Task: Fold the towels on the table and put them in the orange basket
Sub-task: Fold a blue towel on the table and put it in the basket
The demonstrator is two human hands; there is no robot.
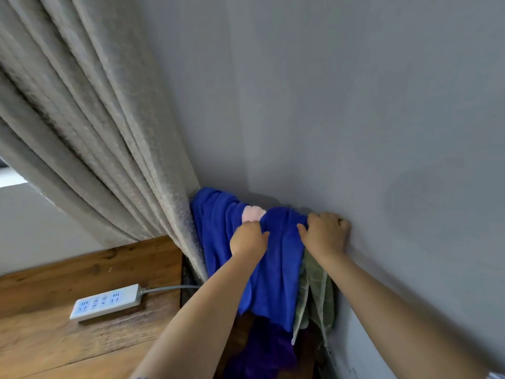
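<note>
Both arms reach up toward frame centre. My left hand (249, 239) has its fingers (263, 234) curled into the blue towel (276, 269), gripping a bunch of it. My right hand (326, 233) grips the same towel's upper right edge, fingers curled, knuckles against the grey wall (328, 105). Blue towel hangs draped from centre frame down to lower centre, between the curtain (95, 132) at left and the wall at right. Pink towel (252, 213) peeks out just above my left hand. Green towel (314, 294) hangs under the blue one, lower right of it. Purple cloth (269, 351) at bottom centre. Wooden counter (54, 346) lower left, carrying a white power strip (106, 301), cable running right toward the curtain
</note>
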